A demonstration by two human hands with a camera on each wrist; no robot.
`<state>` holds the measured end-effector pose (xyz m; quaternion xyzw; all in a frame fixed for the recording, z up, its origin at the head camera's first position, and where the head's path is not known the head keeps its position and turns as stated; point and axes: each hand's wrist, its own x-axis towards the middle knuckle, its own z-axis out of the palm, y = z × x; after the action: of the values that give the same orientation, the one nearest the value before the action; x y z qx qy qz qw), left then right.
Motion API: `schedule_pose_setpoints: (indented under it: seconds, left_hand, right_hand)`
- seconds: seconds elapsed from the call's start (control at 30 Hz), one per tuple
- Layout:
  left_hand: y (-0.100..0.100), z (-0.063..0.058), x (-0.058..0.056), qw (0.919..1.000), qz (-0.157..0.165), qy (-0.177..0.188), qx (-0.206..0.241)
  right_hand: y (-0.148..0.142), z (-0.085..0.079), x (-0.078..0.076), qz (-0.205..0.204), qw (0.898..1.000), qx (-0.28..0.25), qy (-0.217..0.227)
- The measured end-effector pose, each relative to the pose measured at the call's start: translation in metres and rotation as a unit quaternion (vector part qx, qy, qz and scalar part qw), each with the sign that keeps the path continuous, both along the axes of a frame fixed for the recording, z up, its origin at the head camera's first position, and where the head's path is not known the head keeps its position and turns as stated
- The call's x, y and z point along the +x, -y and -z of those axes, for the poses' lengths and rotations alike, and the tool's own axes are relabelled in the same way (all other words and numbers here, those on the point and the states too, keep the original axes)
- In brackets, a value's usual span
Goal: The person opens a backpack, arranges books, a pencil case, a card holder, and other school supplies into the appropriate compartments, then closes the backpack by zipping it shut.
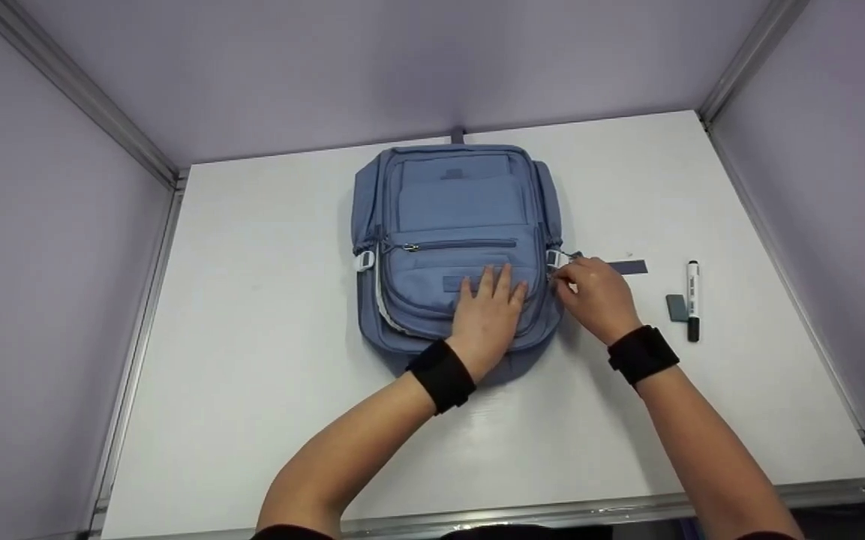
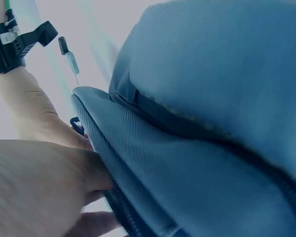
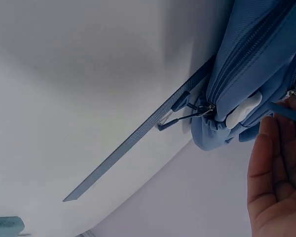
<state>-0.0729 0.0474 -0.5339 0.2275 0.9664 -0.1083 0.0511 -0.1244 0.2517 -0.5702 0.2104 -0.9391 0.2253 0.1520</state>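
A blue backpack [image 1: 462,202] lies front side up on the white table, its top toward the back wall. My left hand [image 1: 486,322] rests on the lower front pocket, fingers spread and nearly straight. At the bag's right edge, my right hand [image 1: 599,296] pinches a blue zipper pull [image 3: 287,111], whose metal slider [image 3: 292,93] shows in the right wrist view. Just above those fingertips sits a white side buckle [image 3: 244,109]. Along the left side of the front compartment, a pale lining [image 1: 387,307] shows through a gap. Two more zipper pulls [image 3: 181,101] dangle near the buckle.
A loose strap [image 1: 629,267] extends from the bag's right side across the table [image 1: 252,337]. Farther right lie a black-and-white marker [image 1: 693,300] and a small dark green block [image 1: 676,307]. Pale walls [image 1: 432,67] enclose the table's back and sides.
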Motion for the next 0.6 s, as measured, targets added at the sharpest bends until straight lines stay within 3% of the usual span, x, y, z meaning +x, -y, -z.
schedule_pose_setpoints:
  seconds: [0.13, 0.23, 0.6]
  left_hand:
    - [0.008, 0.001, 0.006, 0.9941, 0.052, -0.035, 0.089]
    - [0.013, 0.005, 0.009, 0.9874, 0.081, -0.069, 0.118]
    - [0.007, 0.016, 0.007, 0.9877, 0.079, -0.106, 0.084]
  right_hand:
    - [0.001, 0.002, 0.000, 0.016, 1.000, -0.007, 0.023]
    - [0.001, 0.002, 0.000, 0.021, 0.999, -0.018, 0.033]
    - [0.007, 0.009, -0.001, 0.026, 0.996, -0.051, 0.065]
